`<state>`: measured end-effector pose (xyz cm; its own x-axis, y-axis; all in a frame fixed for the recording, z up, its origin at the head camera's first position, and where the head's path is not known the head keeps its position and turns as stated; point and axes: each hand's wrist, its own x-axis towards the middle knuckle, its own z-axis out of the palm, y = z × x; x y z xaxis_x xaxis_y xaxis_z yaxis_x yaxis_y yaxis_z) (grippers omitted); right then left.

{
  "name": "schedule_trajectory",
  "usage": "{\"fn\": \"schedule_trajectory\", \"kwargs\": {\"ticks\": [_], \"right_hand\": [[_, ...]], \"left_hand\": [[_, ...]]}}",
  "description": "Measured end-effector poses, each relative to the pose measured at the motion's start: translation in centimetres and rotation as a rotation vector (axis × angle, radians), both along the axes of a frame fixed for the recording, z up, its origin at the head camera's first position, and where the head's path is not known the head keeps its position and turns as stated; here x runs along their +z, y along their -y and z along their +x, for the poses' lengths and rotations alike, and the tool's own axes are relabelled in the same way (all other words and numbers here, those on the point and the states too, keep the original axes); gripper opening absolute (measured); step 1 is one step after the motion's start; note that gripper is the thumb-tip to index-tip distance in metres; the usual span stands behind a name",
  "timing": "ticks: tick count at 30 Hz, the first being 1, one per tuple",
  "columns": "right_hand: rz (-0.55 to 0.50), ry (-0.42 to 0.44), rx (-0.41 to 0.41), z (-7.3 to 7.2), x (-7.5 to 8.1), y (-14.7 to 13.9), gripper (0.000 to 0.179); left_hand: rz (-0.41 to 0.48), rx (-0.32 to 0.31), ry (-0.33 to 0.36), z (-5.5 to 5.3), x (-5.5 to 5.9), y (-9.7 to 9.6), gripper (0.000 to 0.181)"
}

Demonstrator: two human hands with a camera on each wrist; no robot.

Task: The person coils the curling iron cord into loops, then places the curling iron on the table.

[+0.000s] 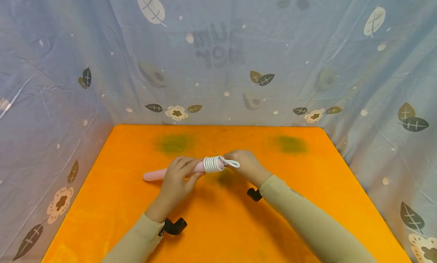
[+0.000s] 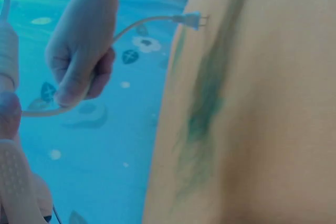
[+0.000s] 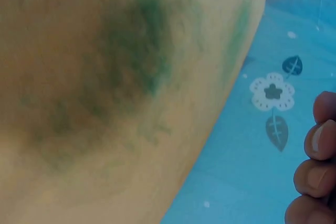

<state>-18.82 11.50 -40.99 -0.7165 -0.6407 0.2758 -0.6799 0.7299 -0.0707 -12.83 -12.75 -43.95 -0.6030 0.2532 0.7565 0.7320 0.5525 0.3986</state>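
Note:
A slim pink rod-shaped appliance (image 1: 155,175), which looks like a hair styling iron, is held above the table. My left hand (image 1: 175,181) grips it near its middle, thumb below and fingers over the top. White power cord (image 1: 212,164) is wound in several tight turns round the right end, and a loop sticks out past it. At that end, my right hand (image 1: 246,166) has its fingers curled round the free cord. The left wrist view shows the two-pin plug (image 2: 188,20) hanging out beyond the right hand. Only fingertips of a hand (image 3: 315,177) appear in the right wrist view.
The orange table (image 1: 218,232) has several dark green smudges. Patterned blue-grey curtains (image 1: 218,58) rise at its back and both sides. Black wrist camera mounts (image 1: 175,227) sit beneath both forearms.

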Motion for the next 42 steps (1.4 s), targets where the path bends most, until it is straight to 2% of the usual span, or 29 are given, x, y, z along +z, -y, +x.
{"fn": "schedule_trajectory", "kwargs": {"ticks": [2, 4, 7, 9, 13, 20, 25, 28, 38, 42], "right_hand": [[-0.003, -0.064, 0.023, 0.4, -0.4, 0.1, 0.006], [-0.002, -0.137, 0.037, 0.7, -0.7, 0.3, 0.014], [-0.015, -0.199, 0.048, 1.0, -1.2, 0.6, 0.020], [-0.033, -0.209, 0.046, 1.3, -1.3, 0.8, 0.027], [-0.057, -0.231, 0.097, 2.0, -1.7, 1.2, 0.040], [-0.061, -0.277, 0.183, 3.3, -2.2, 1.6, 0.037], [-0.041, -0.292, 0.224, 4.4, -2.5, 2.1, 0.035], [-0.028, -0.270, 0.224, 4.9, -2.5, 2.3, 0.032], [0.024, -0.206, 0.204, 6.1, -1.2, 3.0, 0.024], [0.035, -0.189, 0.199, 6.4, -0.5, 3.1, 0.021]], "left_hand": [[0.012, 0.031, 0.011, -0.3, 0.2, 0.0, 0.039], [0.019, 0.056, 0.024, -0.5, 0.3, 0.1, 0.039], [0.023, 0.082, 0.035, -0.7, 0.4, 0.2, 0.039], [0.024, 0.098, 0.044, -0.9, 0.3, 0.2, 0.039], [0.025, 0.130, 0.049, -1.3, 0.2, 0.3, 0.039], [0.018, 0.160, 0.043, -1.9, -0.2, 0.5, 0.042], [-0.013, 0.159, 0.066, -2.3, -0.9, 0.5, 0.042], [-0.028, 0.161, 0.078, -2.5, -1.1, 0.5, 0.042], [-0.074, 0.176, 0.109, -3.1, -1.7, 0.4, 0.040], [-0.116, 0.172, 0.098, -3.3, -2.1, 0.3, 0.040]]}}
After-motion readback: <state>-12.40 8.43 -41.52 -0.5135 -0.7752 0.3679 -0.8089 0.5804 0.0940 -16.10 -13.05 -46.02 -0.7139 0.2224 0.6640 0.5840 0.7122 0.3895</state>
